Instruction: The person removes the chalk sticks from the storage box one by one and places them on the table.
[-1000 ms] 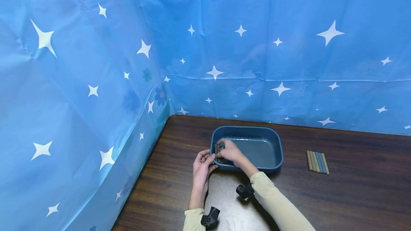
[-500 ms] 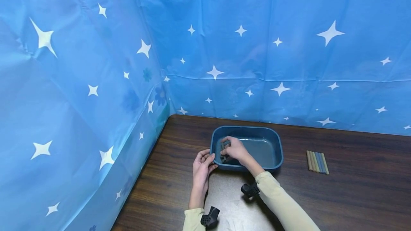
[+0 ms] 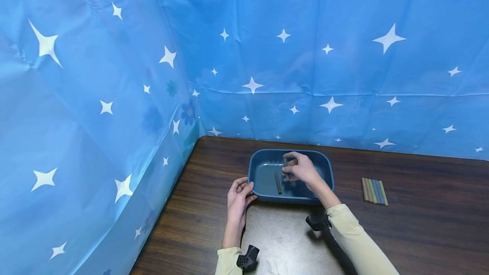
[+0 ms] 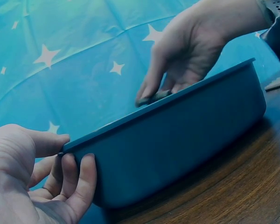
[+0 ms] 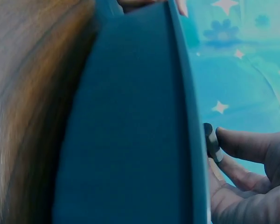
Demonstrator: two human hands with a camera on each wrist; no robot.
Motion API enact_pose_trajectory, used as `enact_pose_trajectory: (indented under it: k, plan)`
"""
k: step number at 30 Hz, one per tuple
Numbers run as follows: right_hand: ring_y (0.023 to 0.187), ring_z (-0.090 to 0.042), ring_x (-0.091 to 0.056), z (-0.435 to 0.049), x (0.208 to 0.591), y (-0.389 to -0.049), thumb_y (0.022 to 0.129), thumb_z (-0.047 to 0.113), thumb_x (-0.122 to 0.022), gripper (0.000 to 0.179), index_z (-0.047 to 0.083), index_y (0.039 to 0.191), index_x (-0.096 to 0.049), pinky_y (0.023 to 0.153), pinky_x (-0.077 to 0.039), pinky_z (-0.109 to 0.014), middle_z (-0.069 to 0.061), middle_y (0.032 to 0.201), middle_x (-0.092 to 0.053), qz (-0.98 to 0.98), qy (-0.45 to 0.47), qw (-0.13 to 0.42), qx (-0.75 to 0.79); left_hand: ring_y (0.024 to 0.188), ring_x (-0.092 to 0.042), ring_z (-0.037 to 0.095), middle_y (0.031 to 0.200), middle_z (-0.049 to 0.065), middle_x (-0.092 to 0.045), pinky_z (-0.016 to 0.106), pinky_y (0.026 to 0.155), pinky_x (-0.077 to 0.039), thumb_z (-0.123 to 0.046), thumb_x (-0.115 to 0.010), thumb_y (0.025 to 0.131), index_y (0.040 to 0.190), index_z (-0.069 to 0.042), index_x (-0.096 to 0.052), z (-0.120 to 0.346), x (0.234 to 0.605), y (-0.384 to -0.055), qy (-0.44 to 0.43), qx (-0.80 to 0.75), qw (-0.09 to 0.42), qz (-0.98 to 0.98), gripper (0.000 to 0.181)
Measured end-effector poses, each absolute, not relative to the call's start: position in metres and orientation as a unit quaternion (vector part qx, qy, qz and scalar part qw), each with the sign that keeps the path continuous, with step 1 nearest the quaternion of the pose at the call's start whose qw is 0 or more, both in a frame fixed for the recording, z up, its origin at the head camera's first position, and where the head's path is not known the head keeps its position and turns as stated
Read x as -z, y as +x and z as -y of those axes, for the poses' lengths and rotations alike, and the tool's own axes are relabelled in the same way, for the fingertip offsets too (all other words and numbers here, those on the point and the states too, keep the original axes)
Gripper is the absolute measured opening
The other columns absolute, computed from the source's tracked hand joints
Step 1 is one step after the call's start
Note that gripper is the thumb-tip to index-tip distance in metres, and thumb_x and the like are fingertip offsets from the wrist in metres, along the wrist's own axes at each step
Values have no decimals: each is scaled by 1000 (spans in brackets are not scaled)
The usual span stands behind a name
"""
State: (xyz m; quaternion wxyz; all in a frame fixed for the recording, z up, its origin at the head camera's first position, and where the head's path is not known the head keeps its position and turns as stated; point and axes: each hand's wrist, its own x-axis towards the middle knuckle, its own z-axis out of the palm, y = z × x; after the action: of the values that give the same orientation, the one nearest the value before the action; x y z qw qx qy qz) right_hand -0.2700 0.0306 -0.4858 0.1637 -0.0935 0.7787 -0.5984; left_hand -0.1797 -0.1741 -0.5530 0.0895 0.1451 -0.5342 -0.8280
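A dark blue rectangular basin point(image 3: 263, 198) stands on the table. My left hand point(image 3: 237, 200) grips its left front corner; in the left wrist view the thumb lies on the rim and the fingers bend against the outer wall. My right hand point(image 3: 303, 169) is inside the basin, pinching a short, dull round stick point(image 3: 285, 169) between thumb and fingers. In the right wrist view, a dark end and a paler end point(image 5: 216, 151) show at the fingertips, so it may be more than one stick. Another dark stick point(image 3: 277, 183) lies on the basin floor, left of the right hand.
Right of the basin, several sticks point(image 3: 374, 191) in tan, greenish and blue lie side by side in a row on the dark wooden table point(image 3: 428, 211). A blue star-patterned sheet point(image 3: 344, 63) hangs behind and on the left.
My right hand has moved right across the basin with its stick, away from the left end. One stick now lies uncovered on the basin floor. The left hand stays at the corner.
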Motion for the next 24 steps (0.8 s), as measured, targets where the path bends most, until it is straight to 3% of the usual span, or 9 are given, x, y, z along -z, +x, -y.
enact_pose_trajectory:
  k: [6,13,24]
  plan:
    - [90,-28,-71,-60,480,-271,102,-1,-60,48,-10,147,-45,84,-61,-50,-21,106,-65,-766,-91,159,616,73,-58,8,92,3,-58,21,62,-55,-1,-65,98,125,8,-53,174,553,-180,146,826,88,538,31]
    - [89,-26,-72,-89,473,-269,103,2,-60,50,-10,149,-43,82,-62,-44,-20,108,-65,-777,-89,135,609,73,-58,8,92,3,-59,21,63,-55,-1,-65,98,125,7,-54,173,552,-179,148,826,90,537,30]
    - [94,-18,-71,-126,463,-262,103,9,-63,56,-10,151,-39,88,-61,-41,-28,129,-56,-781,-44,118,611,73,-59,9,92,3,-60,21,63,-55,-1,-67,97,125,7,-55,173,554,-179,150,828,94,532,31]
